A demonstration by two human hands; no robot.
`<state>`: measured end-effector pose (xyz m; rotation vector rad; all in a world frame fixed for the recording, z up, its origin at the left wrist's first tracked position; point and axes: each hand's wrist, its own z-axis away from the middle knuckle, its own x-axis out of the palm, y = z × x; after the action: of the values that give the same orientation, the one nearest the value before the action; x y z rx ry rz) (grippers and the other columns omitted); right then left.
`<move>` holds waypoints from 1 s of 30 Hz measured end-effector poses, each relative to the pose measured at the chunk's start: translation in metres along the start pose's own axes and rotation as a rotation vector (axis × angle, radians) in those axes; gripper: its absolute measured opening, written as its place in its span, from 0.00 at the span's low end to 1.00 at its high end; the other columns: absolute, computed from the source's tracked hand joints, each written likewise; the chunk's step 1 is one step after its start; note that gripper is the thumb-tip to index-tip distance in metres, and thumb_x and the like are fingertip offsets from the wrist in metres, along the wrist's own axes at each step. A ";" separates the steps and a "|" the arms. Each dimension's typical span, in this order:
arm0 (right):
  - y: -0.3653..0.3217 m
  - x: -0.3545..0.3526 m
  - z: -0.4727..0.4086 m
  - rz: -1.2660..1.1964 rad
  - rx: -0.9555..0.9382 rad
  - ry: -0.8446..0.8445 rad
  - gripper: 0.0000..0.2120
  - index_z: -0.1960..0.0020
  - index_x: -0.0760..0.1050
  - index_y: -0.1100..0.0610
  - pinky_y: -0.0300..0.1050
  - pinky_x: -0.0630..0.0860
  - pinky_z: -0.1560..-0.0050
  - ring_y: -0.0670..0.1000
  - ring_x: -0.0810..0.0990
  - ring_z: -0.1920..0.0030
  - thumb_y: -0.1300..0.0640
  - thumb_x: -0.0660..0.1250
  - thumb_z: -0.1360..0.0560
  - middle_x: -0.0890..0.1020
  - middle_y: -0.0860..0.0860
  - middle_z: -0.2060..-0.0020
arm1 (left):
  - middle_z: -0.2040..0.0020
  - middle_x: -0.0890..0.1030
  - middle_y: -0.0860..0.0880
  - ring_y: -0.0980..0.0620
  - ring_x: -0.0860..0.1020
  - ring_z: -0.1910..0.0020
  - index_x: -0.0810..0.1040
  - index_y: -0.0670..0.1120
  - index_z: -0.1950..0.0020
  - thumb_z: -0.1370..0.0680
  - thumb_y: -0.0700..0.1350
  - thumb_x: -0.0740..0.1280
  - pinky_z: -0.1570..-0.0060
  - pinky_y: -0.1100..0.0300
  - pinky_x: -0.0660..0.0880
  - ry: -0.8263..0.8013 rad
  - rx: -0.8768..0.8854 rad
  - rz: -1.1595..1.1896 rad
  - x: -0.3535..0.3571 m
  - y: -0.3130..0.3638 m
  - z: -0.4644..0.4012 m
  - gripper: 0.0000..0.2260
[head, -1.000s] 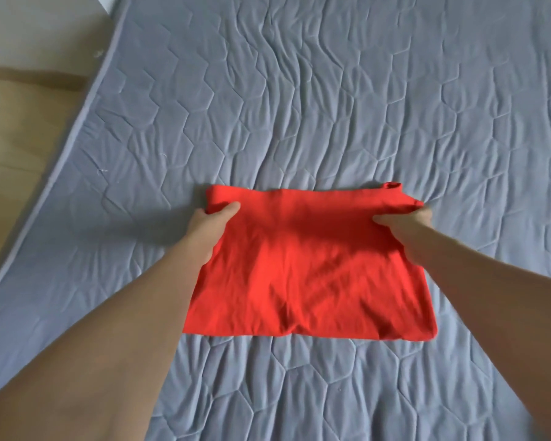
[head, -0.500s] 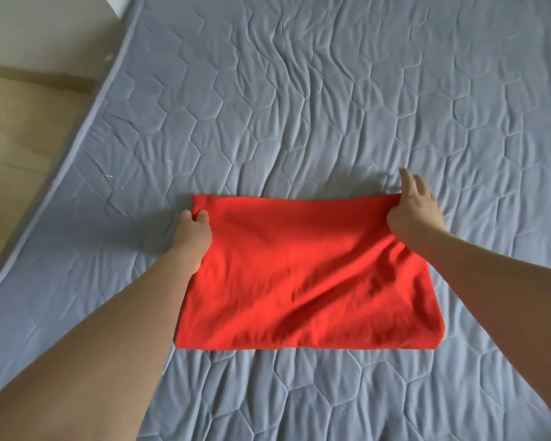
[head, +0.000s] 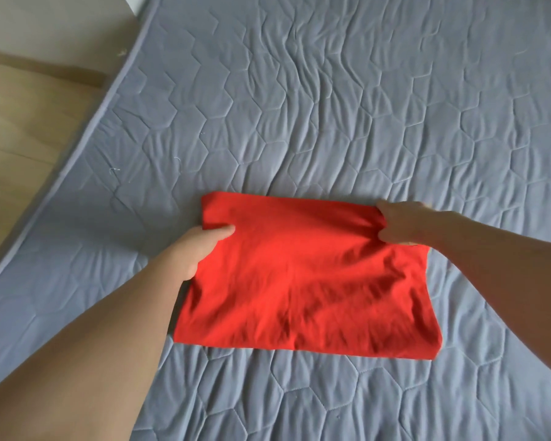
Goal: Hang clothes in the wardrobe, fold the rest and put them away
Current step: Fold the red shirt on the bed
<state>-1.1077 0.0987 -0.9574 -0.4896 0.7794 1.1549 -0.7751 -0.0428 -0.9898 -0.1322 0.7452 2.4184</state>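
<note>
A red garment (head: 306,281), folded into a rough rectangle, lies flat on the grey quilted mattress (head: 299,106). My left hand (head: 193,249) grips its left edge near the far corner, thumb on top of the cloth and fingers hidden beneath. My right hand (head: 401,222) pinches the far right corner, where the fabric bunches into creases between thumb and fingers. Both forearms reach in from the bottom of the view.
The mattress's left edge (head: 86,135) runs diagonally from bottom left to top centre. Beyond it lies a light wooden floor (head: 16,138). A white object (head: 134,3) shows at the top left corner.
Both hands have shifted their hold on the garment's far edge. My right hand went from spread fingers at the corner to pinching it. My left thumb now lies on top of the cloth.
</note>
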 end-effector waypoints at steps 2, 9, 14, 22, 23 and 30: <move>0.005 -0.003 0.002 0.040 -0.010 -0.061 0.23 0.33 0.68 0.57 0.47 0.72 0.41 0.57 0.75 0.39 0.56 0.62 0.27 0.76 0.56 0.39 | 0.49 0.84 0.42 0.44 0.82 0.50 0.79 0.42 0.40 0.28 0.46 0.73 0.41 0.45 0.75 -0.046 0.039 -0.004 0.003 0.001 0.009 0.18; 0.017 -0.052 0.028 0.017 -0.121 0.136 0.05 0.55 0.76 0.54 0.47 0.72 0.50 0.56 0.76 0.46 0.59 0.62 0.27 0.71 0.49 0.57 | 0.47 0.82 0.39 0.42 0.81 0.50 0.78 0.41 0.41 0.27 0.35 0.69 0.46 0.49 0.77 -0.001 0.200 0.126 -0.008 0.054 0.060 0.14; 0.043 -0.140 0.075 -0.190 -0.109 0.582 0.11 0.49 0.82 0.56 0.48 0.70 0.50 0.61 0.76 0.46 0.63 0.66 0.30 0.76 0.55 0.53 | 0.65 0.82 0.50 0.58 0.78 0.71 0.79 0.41 0.45 0.29 0.27 0.66 0.69 0.67 0.74 0.123 0.420 0.145 -0.029 0.109 0.121 0.15; 0.065 -0.121 0.133 0.045 -0.264 1.031 0.14 0.52 0.84 0.55 0.56 0.70 0.43 0.62 0.79 0.52 0.58 0.62 0.32 0.81 0.57 0.52 | 0.59 0.81 0.51 0.50 0.79 0.60 0.82 0.48 0.64 0.35 0.50 0.65 0.55 0.57 0.72 0.231 1.190 -0.837 -0.026 0.068 0.177 0.08; 0.067 -0.095 0.133 0.091 -0.262 1.007 0.13 0.53 0.84 0.55 0.57 0.69 0.41 0.62 0.79 0.50 0.59 0.64 0.33 0.81 0.58 0.51 | 0.56 0.81 0.51 0.49 0.77 0.57 0.82 0.49 0.62 0.35 0.48 0.63 0.53 0.58 0.69 0.273 1.194 -0.948 -0.023 0.046 0.171 0.09; 0.000 0.095 0.155 0.118 0.072 0.255 0.23 0.37 0.76 0.58 0.60 0.33 0.29 0.63 0.64 0.29 0.59 0.61 0.31 0.67 0.61 0.30 | 0.55 0.81 0.57 0.52 0.81 0.58 0.82 0.56 0.62 0.45 0.44 0.71 0.54 0.60 0.78 -0.101 0.887 -1.200 0.020 -0.135 0.132 0.14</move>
<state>-1.0446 0.2666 -0.9297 -0.5431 1.0781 1.1824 -0.7037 0.1287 -0.9499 -0.0594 1.1632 0.8598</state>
